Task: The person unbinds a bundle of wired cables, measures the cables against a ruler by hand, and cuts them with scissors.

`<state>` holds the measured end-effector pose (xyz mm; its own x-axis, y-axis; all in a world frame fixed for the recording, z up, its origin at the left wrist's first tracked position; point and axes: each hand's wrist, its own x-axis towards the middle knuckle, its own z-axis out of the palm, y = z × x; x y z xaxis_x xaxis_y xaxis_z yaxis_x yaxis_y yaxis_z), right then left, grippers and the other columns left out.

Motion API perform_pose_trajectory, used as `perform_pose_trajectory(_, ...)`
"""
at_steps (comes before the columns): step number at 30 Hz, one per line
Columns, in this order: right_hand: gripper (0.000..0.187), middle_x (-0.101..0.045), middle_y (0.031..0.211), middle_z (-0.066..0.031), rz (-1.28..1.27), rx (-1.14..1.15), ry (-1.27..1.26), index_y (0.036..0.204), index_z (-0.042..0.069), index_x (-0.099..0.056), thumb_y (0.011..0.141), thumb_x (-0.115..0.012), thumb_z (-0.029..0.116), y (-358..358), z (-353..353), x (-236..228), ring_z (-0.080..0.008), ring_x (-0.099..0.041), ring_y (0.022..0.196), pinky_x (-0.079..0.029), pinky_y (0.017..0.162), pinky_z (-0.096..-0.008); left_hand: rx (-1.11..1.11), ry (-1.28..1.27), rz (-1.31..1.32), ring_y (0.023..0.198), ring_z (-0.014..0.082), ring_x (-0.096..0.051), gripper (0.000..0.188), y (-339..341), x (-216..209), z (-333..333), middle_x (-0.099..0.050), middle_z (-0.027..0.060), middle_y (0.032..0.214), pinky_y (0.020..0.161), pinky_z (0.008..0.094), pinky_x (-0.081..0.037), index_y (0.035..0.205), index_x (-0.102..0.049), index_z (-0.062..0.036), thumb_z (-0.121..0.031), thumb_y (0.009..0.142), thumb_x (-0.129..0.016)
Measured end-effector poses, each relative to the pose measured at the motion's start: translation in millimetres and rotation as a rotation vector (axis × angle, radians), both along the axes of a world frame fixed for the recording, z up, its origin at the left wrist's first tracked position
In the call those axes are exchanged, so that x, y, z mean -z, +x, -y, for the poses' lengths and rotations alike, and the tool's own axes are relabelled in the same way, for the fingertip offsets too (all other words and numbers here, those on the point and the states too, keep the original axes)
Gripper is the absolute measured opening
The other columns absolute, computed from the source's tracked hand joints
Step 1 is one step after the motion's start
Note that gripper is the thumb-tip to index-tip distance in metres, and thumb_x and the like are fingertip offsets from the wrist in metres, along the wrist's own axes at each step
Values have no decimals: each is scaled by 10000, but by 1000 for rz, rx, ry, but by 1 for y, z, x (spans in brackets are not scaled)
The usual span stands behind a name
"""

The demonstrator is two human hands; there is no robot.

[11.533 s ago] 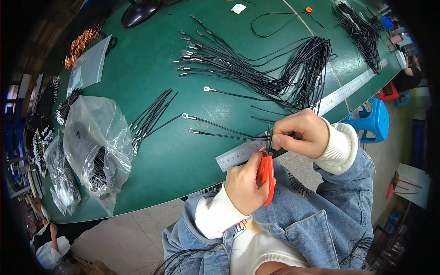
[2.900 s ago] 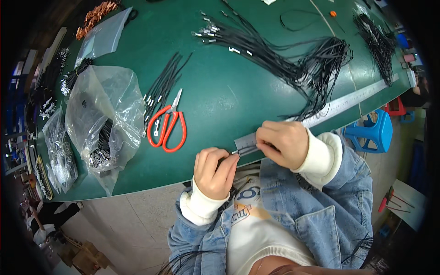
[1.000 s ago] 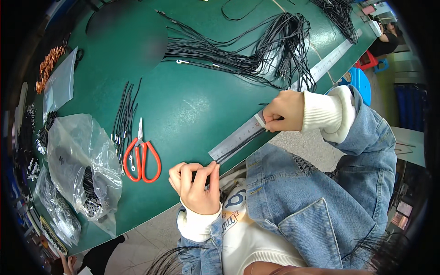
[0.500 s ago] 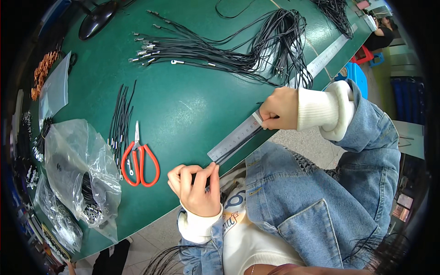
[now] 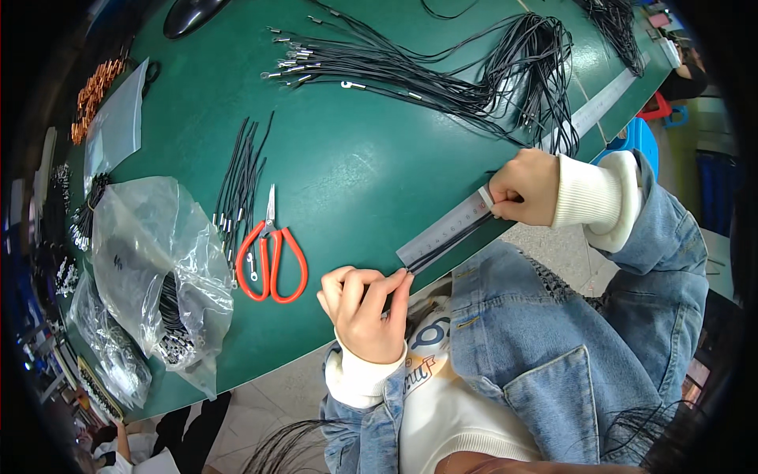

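Observation:
A short silver ruler (image 5: 442,237) lies slantwise near the front edge of the green table, with a thin black wire (image 5: 458,240) stretched along its near side. My left hand (image 5: 367,308) pinches the wire between thumb and forefinger at the ruler's lower left end, the other fingers curled. At the upper right end, my right hand (image 5: 527,188) is closed over the ruler's tip and presses the wire against it. The wire's ends are hidden under my fingers, and I cannot tell whether there is more than one strand.
Red-handled scissors (image 5: 272,265) lie left of my hands, beside several short black wires (image 5: 241,178) with metal terminals. Clear plastic bags (image 5: 134,229) sit farther left. A big bundle of long black wires (image 5: 505,71) and a long ruler (image 5: 596,110) lie at the far right. Copper-coloured pieces (image 5: 96,99) are at the far left.
The whole scene has shifted right and slightly up in the picture as the view turned. Both hands keep their places at the two ends of the ruler.

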<state>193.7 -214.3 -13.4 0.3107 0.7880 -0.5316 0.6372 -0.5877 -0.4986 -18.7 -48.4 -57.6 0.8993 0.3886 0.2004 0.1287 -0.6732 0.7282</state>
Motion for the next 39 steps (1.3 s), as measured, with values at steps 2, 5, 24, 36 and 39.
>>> perform_pose_trajectory(2,134,-570,537,-99,-3,7,-8,638,16,-592,725,-656,96,-1,0,0,-250,-578,484,-436,480,-342,0,-3,-12,811,222,-473,167,1,-4,0,-529,5,750,751,343,-339,771,-668,-86,-45,639,-762)
perform_pose_trajectory(5,131,-580,553,-112,-12,40,-34,629,29,-611,718,-633,124,-2,-2,-1,-277,-592,523,-456,509,-358,-1,-5,-18,793,236,-472,158,1,-6,0,-529,28,733,773,346,-366,750,-666,-60,-20,631,-761)
perform_pose_trajectory(24,162,-553,521,-112,19,-19,-22,611,3,-572,708,-652,106,-1,-2,8,-267,-569,479,-437,475,-351,42,33,7,817,213,-473,169,-4,3,-4,-539,-18,766,710,336,-310,798,-670,-122,-52,659,-737)
perform_pose_trajectory(36,169,-544,514,-122,14,23,52,588,4,-561,699,-637,107,-3,-1,3,-281,-558,474,-424,482,-350,49,-13,76,761,247,-524,155,-5,-7,-16,-569,59,759,721,338,-406,777,-650,-46,44,661,-700)
perform_pose_trajectory(39,178,-538,510,-127,-38,51,-12,580,5,-556,697,-638,110,-1,-4,-3,-278,-562,477,-424,482,-348,-217,234,138,752,247,-544,180,-13,-12,-48,-611,87,807,705,333,-432,818,-655,-25,70,668,-681)
